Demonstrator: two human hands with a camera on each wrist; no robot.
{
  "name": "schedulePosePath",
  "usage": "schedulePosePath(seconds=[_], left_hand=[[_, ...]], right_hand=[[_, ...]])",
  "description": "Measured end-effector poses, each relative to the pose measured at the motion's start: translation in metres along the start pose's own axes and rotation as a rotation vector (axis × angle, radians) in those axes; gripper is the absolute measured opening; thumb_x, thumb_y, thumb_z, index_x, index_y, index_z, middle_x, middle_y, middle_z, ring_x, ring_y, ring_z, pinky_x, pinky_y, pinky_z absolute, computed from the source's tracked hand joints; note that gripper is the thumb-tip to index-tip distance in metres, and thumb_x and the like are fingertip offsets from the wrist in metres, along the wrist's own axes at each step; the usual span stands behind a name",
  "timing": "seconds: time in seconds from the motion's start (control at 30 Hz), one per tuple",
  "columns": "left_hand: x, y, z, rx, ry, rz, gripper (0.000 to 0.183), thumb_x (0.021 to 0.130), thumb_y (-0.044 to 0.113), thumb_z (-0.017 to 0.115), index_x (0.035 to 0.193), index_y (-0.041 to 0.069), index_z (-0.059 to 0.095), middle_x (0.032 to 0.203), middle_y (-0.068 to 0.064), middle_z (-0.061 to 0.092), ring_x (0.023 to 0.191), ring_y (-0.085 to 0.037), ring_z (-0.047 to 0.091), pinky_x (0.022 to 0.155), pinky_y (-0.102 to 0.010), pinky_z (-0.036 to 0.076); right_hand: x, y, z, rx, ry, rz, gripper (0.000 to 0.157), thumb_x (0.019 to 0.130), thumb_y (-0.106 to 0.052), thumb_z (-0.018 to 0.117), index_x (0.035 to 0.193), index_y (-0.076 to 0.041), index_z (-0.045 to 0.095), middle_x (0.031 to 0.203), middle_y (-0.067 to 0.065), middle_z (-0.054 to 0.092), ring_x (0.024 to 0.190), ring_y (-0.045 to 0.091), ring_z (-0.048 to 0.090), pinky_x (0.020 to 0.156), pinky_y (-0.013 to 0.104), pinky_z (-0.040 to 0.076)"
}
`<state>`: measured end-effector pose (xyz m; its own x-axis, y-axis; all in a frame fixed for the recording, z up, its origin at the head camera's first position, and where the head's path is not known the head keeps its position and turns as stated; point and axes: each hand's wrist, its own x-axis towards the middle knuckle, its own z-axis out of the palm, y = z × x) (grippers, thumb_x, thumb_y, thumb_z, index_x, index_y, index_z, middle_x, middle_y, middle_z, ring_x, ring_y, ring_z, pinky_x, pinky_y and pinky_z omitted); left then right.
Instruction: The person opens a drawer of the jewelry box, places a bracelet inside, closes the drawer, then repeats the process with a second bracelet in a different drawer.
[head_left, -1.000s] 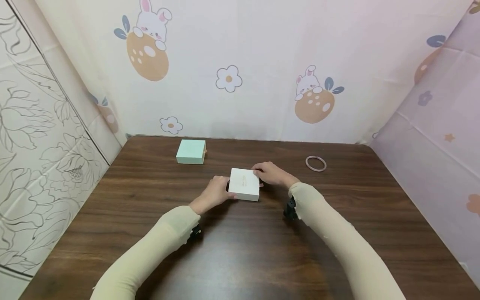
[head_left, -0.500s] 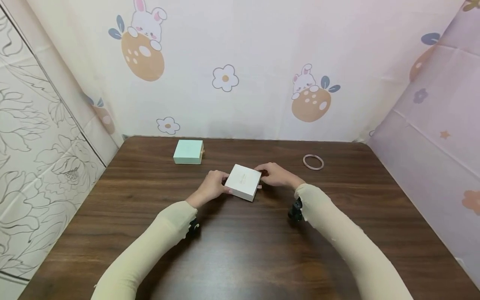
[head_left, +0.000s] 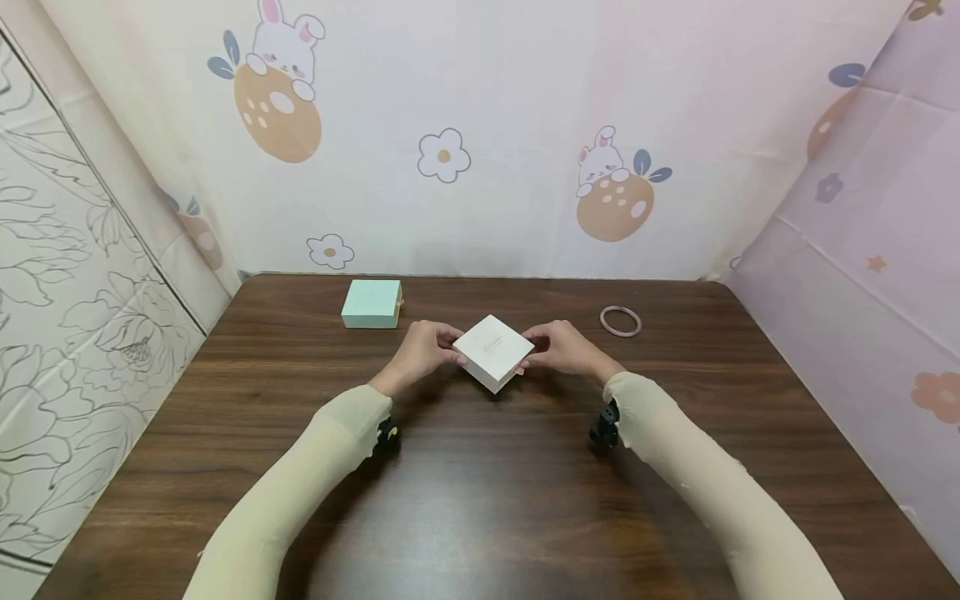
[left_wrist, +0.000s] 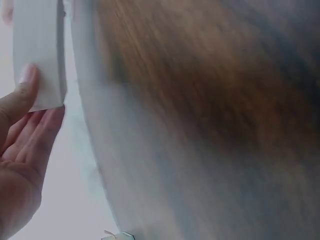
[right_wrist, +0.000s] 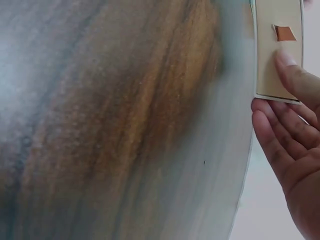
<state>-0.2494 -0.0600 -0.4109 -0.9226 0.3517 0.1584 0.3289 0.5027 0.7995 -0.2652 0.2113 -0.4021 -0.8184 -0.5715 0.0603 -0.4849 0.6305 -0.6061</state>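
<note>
Between my two hands is a small white square box (head_left: 492, 343) with faint lettering on its lid, turned so one corner points toward me. My left hand (head_left: 422, 352) grips its left corner, with the thumb (left_wrist: 29, 82) on the near side and the fingers behind. At the right corner my right hand (head_left: 564, 347) pinches the box, thumb on a cream face (right_wrist: 267, 75) that bears a small orange-brown ribbon tab (right_wrist: 286, 33). The head view does not plainly show whether the box touches the table.
On the dark wood table (head_left: 480, 492), a mint green box (head_left: 372, 303) with a small tab sits at the back left. A pale pinkish ring (head_left: 620, 322) lies at the back right. A patterned curtain (head_left: 510, 167) hangs behind the far edge.
The white box has rotated from nearly square-on to a diamond position. Both hands have shifted with it, now gripping opposite corners. The whole head view has drifted slightly.
</note>
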Motion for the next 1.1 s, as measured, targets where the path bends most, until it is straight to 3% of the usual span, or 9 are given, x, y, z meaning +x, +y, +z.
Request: schedulePosePath(seconds=[0.27,0.47,0.7,1.1], left_hand=[[0.004,0.000,0.008,0.039,0.154,-0.005,0.027,0.073,0.010,0.082,0.096,0.001,0.072,0.085,-0.008,0.071,0.076,-0.016,0.067,0.068,-0.029,0.053],[0.008,0.000,0.013,0.089,0.235,0.000,0.031,0.074,0.010,0.082,0.102,0.000,0.072,0.090,-0.008,0.070,0.078,-0.017,0.066,0.068,-0.029,0.052],[0.013,0.000,0.013,0.010,0.224,0.016,0.041,0.078,0.004,0.077,0.117,-0.005,0.066,0.093,-0.012,0.070,0.086,-0.020,0.067,0.075,-0.029,0.053],[0.019,0.008,0.015,-0.101,0.146,-0.045,0.041,0.092,0.006,0.063,0.131,-0.002,0.055,0.125,-0.015,0.060,0.111,-0.022,0.059,0.089,-0.030,0.048]], right_hand=[[-0.005,0.000,0.000,-0.012,0.090,0.045,0.028,0.078,-0.012,0.080,0.103,-0.003,0.073,0.084,0.002,0.070,0.071,0.012,0.059,0.064,0.029,0.048],[-0.007,-0.001,0.001,-0.028,0.152,0.043,0.025,0.078,-0.011,0.080,0.100,-0.001,0.073,0.083,0.003,0.070,0.068,0.012,0.058,0.061,0.028,0.047],[-0.007,-0.005,0.006,-0.055,0.254,0.056,0.026,0.076,-0.016,0.082,0.095,0.000,0.074,0.079,0.005,0.070,0.066,0.012,0.060,0.059,0.029,0.048],[0.011,-0.016,0.015,-0.119,0.426,0.166,0.026,0.074,-0.018,0.083,0.090,0.001,0.075,0.079,0.010,0.071,0.067,0.018,0.063,0.062,0.034,0.049]])
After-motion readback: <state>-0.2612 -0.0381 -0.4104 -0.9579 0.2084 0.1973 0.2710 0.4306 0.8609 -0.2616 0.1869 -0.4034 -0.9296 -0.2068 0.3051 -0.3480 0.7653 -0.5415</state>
